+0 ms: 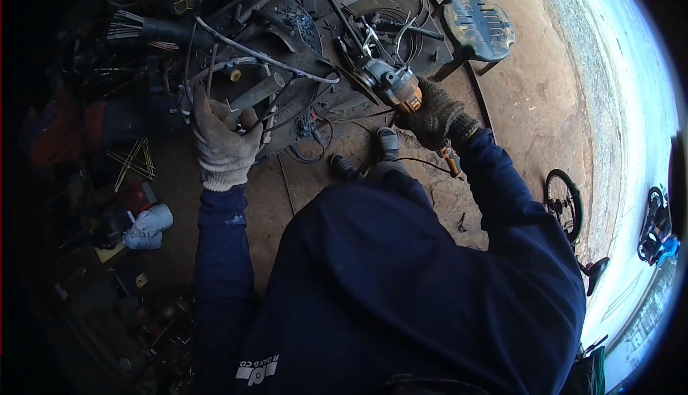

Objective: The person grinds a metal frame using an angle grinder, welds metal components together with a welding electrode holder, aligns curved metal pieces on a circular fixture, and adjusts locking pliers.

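A cluttered dark workbench (405,0) is the biggest thing here, spreading ahead of both sets of fingers. On it, a bent metal rod frame (269,60) spans much of the gap between the gloved left hand (223,133) and the gloved right hand (436,114). Its long axis runs from just beyond the left fingertips rightward, ending near the tool in the right fingers, so the left hand is nearer to it. A slotted stool (476,26) stands off the bench, beyond and to the right of the right fingers.

The right fingers are wrapped around an angle grinder (394,85); its long axis passes through that grip, front end toward the rod frame, rear end back by the wrist. The left thumb stands apart from its fingers, which are up against the rods; I cannot tell whether they close on one. Beyond the right fingertips lies a cable coil (418,45). A short pipe (258,92) lies just beyond the left thumb, under the frame's curve, crowding that space. Smallest, a brass-coloured round piece (235,75) sits just past the left fingers.
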{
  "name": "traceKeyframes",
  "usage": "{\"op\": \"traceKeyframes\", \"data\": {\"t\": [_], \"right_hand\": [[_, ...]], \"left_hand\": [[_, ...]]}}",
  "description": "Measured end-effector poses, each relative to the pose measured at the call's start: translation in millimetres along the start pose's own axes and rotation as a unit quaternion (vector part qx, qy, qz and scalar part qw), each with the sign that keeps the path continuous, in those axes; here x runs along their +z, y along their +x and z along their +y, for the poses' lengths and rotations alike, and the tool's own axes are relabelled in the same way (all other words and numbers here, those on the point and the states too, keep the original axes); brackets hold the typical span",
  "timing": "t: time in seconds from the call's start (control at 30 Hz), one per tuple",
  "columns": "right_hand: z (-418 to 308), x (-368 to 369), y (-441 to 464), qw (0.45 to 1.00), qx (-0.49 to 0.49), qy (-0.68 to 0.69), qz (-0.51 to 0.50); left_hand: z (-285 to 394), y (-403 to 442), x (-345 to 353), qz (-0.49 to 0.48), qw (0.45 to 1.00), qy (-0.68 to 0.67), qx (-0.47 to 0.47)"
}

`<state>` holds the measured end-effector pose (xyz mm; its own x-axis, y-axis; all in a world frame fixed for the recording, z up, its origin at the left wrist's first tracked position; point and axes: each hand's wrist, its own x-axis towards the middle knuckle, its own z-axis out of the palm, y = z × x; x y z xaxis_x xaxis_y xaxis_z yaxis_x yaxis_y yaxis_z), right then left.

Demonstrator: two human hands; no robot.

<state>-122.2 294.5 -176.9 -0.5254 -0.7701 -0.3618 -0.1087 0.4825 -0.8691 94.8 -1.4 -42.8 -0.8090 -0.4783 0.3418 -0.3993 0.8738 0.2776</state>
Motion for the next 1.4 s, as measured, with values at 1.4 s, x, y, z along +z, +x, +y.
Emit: {"op": "traceKeyframes", "data": {"t": [1.4], "right_hand": [[78.5, 10.0, -25.9, 0.955, 0.154, 0.244, 0.062]], "left_hand": [[-3.4, -9.3, -33.8, 0.147, 0.969, -0.199, 0.027]]}}
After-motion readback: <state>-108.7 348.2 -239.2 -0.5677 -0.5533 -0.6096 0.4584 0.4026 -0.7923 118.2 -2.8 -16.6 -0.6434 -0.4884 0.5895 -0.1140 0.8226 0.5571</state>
